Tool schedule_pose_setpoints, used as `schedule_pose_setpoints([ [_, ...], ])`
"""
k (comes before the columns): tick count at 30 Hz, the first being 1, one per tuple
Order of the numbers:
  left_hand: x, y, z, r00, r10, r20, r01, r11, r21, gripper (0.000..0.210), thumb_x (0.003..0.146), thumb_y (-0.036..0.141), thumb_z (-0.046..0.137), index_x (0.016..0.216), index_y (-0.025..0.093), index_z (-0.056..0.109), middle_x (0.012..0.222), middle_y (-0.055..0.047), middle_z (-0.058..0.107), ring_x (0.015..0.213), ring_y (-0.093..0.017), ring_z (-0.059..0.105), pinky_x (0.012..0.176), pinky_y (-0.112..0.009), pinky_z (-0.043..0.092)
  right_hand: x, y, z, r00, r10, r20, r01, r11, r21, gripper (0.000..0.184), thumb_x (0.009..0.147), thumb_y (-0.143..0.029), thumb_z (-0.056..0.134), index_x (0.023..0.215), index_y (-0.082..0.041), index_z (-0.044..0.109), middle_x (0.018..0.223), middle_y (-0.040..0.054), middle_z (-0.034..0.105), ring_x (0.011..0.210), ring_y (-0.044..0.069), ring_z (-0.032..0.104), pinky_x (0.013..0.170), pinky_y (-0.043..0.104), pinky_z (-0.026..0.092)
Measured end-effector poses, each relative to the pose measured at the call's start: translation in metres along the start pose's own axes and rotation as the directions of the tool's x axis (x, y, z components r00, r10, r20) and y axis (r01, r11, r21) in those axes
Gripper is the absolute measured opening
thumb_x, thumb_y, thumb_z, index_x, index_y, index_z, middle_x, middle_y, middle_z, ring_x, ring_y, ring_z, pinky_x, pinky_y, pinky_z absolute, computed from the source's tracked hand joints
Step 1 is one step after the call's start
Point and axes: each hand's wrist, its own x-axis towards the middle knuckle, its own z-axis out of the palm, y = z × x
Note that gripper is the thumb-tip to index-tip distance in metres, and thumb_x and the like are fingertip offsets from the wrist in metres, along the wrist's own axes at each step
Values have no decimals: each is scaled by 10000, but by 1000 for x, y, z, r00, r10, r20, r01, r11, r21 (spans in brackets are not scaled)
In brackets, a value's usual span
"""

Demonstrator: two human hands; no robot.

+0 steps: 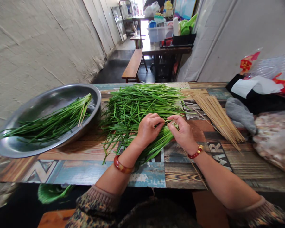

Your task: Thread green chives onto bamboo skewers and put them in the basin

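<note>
A wide pile of green garlic chives (pixel 142 101) lies on the table, stem ends toward the right. At its near edge, my left hand (pixel 150 126) is closed, thumb and forefinger pinching a chive stem. Facing it, my right hand (pixel 181 129) pinches at the pale stem ends, thumb and forefinger close together. A thin bamboo skewer (pixel 196 171) slants from below my right wrist toward the table's front edge; whether my fingers touch it is hidden. More chives (pixel 61 118) with skewers through their stems lie in a steel basin (pixel 96 104) at left.
A bundle of bamboo skewers (pixel 218 117) lies to the right of the pile. Beyond it are a grey plastic bag (pixel 239 115) and a clear bag of pale pieces (pixel 275 136). Below the table's left edge hangs a green basket (pixel 51 193). A wooden bench (pixel 133 65) stands behind.
</note>
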Motion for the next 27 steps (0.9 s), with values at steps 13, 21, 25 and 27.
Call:
schedule_pose_setpoints([
  [13, 2, -1, -6, 984, 2, 178, 33, 981, -193, 197, 890, 184, 500, 892, 163, 696, 834, -51, 649, 810, -149, 591, 742, -265, 447, 3, 9, 0, 998, -13, -53, 10, 998, -55, 166, 841, -359, 562, 871, -197, 577, 825, 34, 632, 764, 181, 571, 704, 310, 429],
  [21, 2, 0, -5, 978, -158, 138, 185, 958, -218, 211, 884, 218, 528, 772, 140, 688, 773, -38, 691, 719, -130, 608, 681, -241, 442, 0, 3, -6, 990, 114, 80, -126, 978, 165, 349, 937, -469, 409, 1035, -197, 604, 771, 17, 597, 602, 141, 519, 552, 263, 416],
  [25, 2, 2, -3, 980, -160, 121, 184, 957, -224, 180, 864, 195, 554, 740, 146, 674, 764, -23, 690, 703, -116, 602, 690, -232, 441, 2, 8, -6, 991, 102, 86, -114, 983, 147, 334, 912, -467, 473, 925, -178, 640, 803, 35, 632, 700, 158, 563, 603, 257, 433],
  [27, 2, 3, -2, 980, -158, 119, 182, 957, -226, 178, 864, 191, 553, 733, 146, 665, 761, -23, 685, 706, -116, 601, 692, -232, 443, 2, 11, -5, 991, 100, 84, -110, 987, 121, 328, 914, -454, 473, 889, -176, 646, 773, 34, 633, 699, 162, 566, 601, 256, 429],
])
